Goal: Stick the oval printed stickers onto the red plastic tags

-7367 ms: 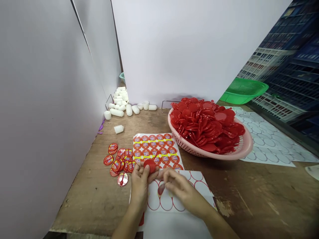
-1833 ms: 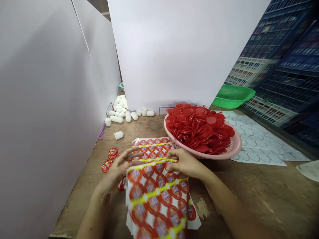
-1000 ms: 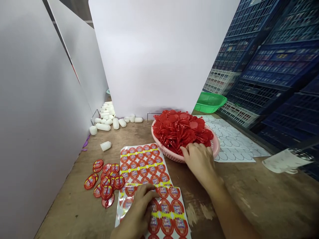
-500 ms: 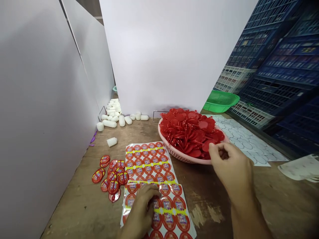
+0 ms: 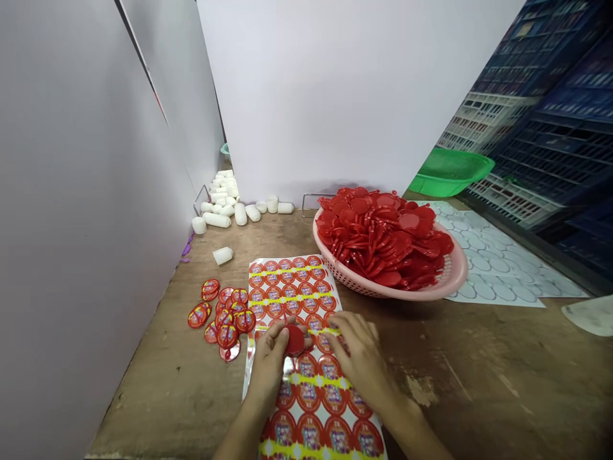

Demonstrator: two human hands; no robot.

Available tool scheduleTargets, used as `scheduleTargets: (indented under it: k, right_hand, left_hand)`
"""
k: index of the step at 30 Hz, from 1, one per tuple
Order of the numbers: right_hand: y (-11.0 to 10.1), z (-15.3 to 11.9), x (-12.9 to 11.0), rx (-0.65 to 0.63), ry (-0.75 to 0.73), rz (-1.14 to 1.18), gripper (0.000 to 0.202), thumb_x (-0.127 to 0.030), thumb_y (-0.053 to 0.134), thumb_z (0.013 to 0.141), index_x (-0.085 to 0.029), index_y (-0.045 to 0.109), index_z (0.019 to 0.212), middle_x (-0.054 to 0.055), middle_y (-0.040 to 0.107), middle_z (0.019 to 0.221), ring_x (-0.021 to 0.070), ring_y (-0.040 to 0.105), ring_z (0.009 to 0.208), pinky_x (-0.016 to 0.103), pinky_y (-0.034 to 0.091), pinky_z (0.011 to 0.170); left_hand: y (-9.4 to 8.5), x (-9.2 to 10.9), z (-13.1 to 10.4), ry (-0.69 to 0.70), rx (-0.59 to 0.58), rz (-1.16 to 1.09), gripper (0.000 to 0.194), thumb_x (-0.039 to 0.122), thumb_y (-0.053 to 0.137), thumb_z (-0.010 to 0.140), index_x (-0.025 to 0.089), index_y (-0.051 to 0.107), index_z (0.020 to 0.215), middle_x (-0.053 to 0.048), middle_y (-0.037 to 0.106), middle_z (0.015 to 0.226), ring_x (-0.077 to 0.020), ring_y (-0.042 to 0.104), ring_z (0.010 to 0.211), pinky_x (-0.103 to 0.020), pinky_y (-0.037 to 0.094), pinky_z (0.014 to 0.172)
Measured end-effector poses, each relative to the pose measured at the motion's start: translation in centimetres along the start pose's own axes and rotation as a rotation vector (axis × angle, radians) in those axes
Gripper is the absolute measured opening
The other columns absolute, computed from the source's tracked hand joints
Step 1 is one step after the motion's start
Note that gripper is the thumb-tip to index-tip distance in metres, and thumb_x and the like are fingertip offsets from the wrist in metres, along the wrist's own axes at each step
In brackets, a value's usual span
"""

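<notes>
My left hand [image 5: 274, 348] holds a round red plastic disc [image 5: 295, 340] by its edge, thumb on top, above the sticker sheets. A thin stem sticks up from the disc. To its right, my right hand [image 5: 361, 351] is over the sheet's right edge, fingers bent and apart, with nothing visible in them. Under both hands lie stacked sticker sheets [image 5: 310, 391] printed with rows of round red labels and yellow bands. Left of them is a loose pile of labelled red discs [image 5: 227, 333].
A pink basket [image 5: 342, 273] heaped with red discs [image 5: 383, 236] stands behind my right hand. White cylindrical pieces [image 5: 216, 220] lie at the back left, one white piece [image 5: 223, 255] nearer. White panels [image 5: 354, 96] border the table; used sheets [image 5: 498, 262] and a green basin [image 5: 443, 185] are right.
My right hand has come from the basket to the sticker sheet. A red disc is now in my left hand, which earlier rested on the sheets. The view has shifted slightly.
</notes>
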State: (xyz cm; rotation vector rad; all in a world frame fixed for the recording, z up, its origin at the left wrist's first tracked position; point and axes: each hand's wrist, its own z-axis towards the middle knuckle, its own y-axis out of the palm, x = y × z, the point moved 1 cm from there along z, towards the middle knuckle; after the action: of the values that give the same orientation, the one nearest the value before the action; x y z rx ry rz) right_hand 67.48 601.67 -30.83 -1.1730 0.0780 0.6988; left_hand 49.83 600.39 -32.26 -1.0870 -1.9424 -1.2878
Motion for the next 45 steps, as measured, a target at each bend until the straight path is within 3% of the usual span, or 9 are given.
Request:
scheduleTargets:
  k: [2,7,16,24,33,39,45]
  right_hand:
    - [-0.1,-0.3,1.4,-0.056,0.112,-0.028,0.011,-0.020,0.051,0.091,-0.021,0.061,0.095,0.007,0.067,0.092,0.0252,0.058,0.086,0.038,0.039,0.071]
    - [0.5,-0.4,2.3,-0.155,0.136,0.066,0.022,-0.004,0.045,0.085,-0.021,0.059,0.085,0.005,0.063,0.088,0.0225,0.056,0.084,0.036,0.036,0.072]
    - [1.6,1.3,2.5,-0.225,-0.058,0.123,0.028,0.001,0.042,0.087,-0.021,0.058,0.091,0.003,0.061,0.089,0.0212,0.052,0.088,0.036,0.029,0.074]
    - [1.9,0.6,2.8,-0.154,-0.157,0.124,0.023,-0.001,0.043,0.089,-0.018,0.058,0.088,0.005,0.059,0.088,0.0209,0.049,0.084,0.035,0.036,0.073]
    - [2.5,0.8,1.9,-0.095,-0.016,0.264,0.015,-0.006,0.053,0.087,-0.019,0.058,0.092,0.005,0.058,0.087,0.0214,0.054,0.083,0.035,0.047,0.073]
    - [2.7,0.2,2.4,0.023,-0.213,0.184,0.022,-0.003,0.046,0.090,-0.018,0.061,0.096,0.006,0.062,0.087,0.0186,0.054,0.081,0.032,0.048,0.071]
    - [2.1,0.0,2.9,0.037,-0.393,0.032,0.026,-0.006,0.043,0.091,-0.017,0.064,0.104,0.008,0.066,0.090,0.0191,0.056,0.079,0.031,0.048,0.065]
  left_hand:
    - [-0.1,-0.1,-0.1,-0.002,-0.008,-0.015,0.043,0.040,0.070,0.078,0.015,0.065,0.112,-0.012,0.075,0.097,-0.0259,0.072,0.089,-0.037,0.053,0.084]
    - [-0.4,-0.4,-0.2,0.011,-0.001,0.008,0.039,0.037,0.068,0.080,0.016,0.064,0.112,-0.011,0.076,0.093,-0.0257,0.072,0.090,-0.036,0.053,0.083]
    - [-0.3,0.2,0.2,0.084,0.118,0.086,0.054,0.045,0.072,0.072,0.014,0.062,0.116,-0.010,0.076,0.085,-0.0247,0.073,0.078,-0.031,0.056,0.067]
    - [-0.5,0.1,0.2,0.038,0.121,0.206,0.067,0.050,0.066,0.076,0.013,0.048,0.129,-0.009,0.075,0.079,-0.0182,0.068,0.050,-0.022,0.047,0.045]
    - [-0.2,0.2,-0.2,0.025,0.124,0.212,0.070,0.052,0.066,0.075,0.013,0.045,0.128,-0.009,0.075,0.076,-0.0174,0.067,0.048,-0.020,0.040,0.042]
    - [-0.2,0.2,0.0,0.019,0.128,0.193,0.071,0.051,0.067,0.073,0.014,0.044,0.129,-0.008,0.075,0.075,-0.0176,0.066,0.047,-0.022,0.043,0.044]
    - [-0.3,0.1,0.0,0.007,0.126,0.201,0.070,0.053,0.067,0.073,0.014,0.046,0.126,-0.008,0.075,0.075,-0.0170,0.065,0.047,-0.020,0.038,0.041]
